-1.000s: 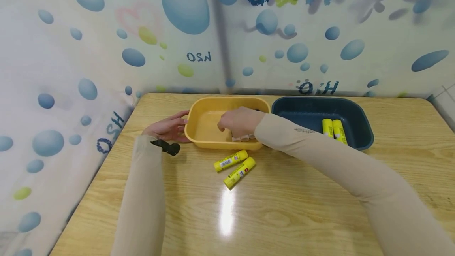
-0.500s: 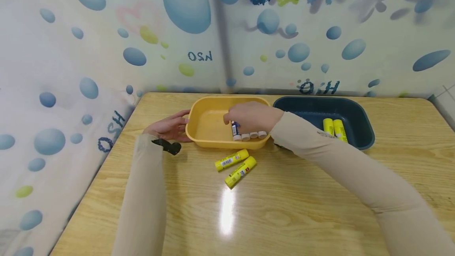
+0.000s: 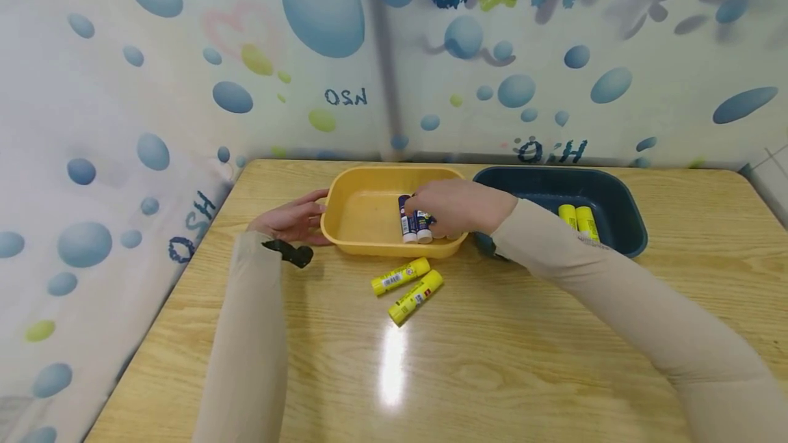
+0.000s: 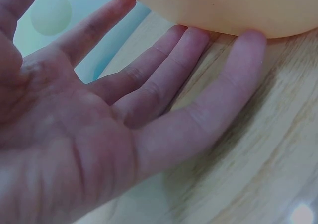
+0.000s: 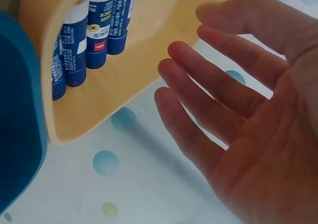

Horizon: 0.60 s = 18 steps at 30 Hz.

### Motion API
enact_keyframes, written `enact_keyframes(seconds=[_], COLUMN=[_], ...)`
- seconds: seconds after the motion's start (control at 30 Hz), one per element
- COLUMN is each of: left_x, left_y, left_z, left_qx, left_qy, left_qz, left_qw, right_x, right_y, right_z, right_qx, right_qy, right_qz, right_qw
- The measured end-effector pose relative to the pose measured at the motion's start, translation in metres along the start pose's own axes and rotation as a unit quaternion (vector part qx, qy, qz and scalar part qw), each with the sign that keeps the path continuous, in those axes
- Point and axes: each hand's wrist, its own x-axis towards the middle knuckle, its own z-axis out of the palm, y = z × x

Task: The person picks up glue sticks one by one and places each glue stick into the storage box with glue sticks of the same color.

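Observation:
My left hand [image 3: 289, 222] lies against the left side of the yellow bin [image 3: 351, 249]. Its fingertips touch the outer wall low down, as the left wrist view [image 4: 254, 40] shows. Over the bin's right part is my right hand [image 3: 458, 205], fingers loosely bent and nothing between them in the right wrist view. Several dark blue glue sticks with white caps lie side by side in the bin; one blue glue stick [image 3: 406, 219] shows at the row's left end, others are hidden beneath the hand. The right wrist view shows another blue glue stick [image 5: 99, 28] in that row.
Two yellow glue sticks [image 3: 401, 276] lie on the wooden table [image 3: 523, 361] in front of the yellow bin. A dark blue bin [image 3: 634, 224] stands close on the right, with yellow glue sticks [image 3: 587, 222] inside. A patterned sheet [image 3: 246, 33] hangs behind the table.
My right hand has moved to the right across the yellow bin, bringing blue glue sticks at the row's left end into sight. My left hand has stayed at the bin's side.

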Motion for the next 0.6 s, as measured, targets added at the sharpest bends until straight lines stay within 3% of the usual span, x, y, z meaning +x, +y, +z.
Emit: enact_keyframes(seconds=[0.27,0.6], left_x=[-0.001,-0.002], left_y=[0.001,0.001], left_z=[0.000,0.002], left_qx=[0.002,0.002], left_qy=[-0.012,-0.007], left_qz=[0.004,0.001], left_qw=[0.9999,1.0000], right_x=[-0.019,-0.045], right_y=[0.006,0.018], right_z=[0.006,0.016], right_qx=[-0.024,-0.007], right_qy=[0.018,0.062], right_qz=[-0.006,0.011], right_qw=[0.9995,0.9980])
